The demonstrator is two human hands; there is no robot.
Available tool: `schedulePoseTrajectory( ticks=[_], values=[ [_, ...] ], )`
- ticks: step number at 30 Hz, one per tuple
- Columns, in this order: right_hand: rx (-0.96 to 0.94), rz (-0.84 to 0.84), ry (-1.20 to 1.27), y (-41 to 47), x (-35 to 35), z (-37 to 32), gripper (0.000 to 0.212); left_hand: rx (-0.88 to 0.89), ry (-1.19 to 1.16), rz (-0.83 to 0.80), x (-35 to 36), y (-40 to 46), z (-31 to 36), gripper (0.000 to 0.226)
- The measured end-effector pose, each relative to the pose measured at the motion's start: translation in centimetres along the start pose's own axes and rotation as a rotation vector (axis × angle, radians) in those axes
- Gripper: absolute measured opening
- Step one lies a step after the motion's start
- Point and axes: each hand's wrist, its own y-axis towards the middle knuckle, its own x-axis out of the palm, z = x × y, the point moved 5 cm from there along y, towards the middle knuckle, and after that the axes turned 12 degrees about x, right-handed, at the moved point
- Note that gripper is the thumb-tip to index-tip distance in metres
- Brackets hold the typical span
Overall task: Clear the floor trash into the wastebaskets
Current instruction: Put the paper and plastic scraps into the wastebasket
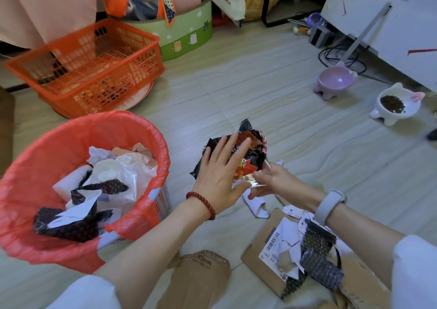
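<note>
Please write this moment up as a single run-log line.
left hand: flat on snack wrapper | right hand: grip on wrapper's foil edge | red-lined wastebasket: part full | cardboard, torn paper: on floor

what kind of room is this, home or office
Most likely a lived-in home with a cat: two cat-shaped pet bowls, one pink and one white with kibble, stand on the wood-look floor, and a red-lined wastebasket holds household trash.
</note>
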Motion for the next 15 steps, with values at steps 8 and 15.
schedulePoseTrajectory(
  ticks=[8, 15],
  values=[
    [0.008, -0.087, -0.231, -0.2, 0.5, -0.9, 0.014, -0.144, -0.175, -0.137, 1.0, -0.7, -1.4, 0.08],
    [-0.276, 0.441, -0.324, -0.9, -0.4, -3.4, 0.038, -0.305, -0.417, -0.041, -0.3, -0.8, -1.7, 0.029]
  ],
)
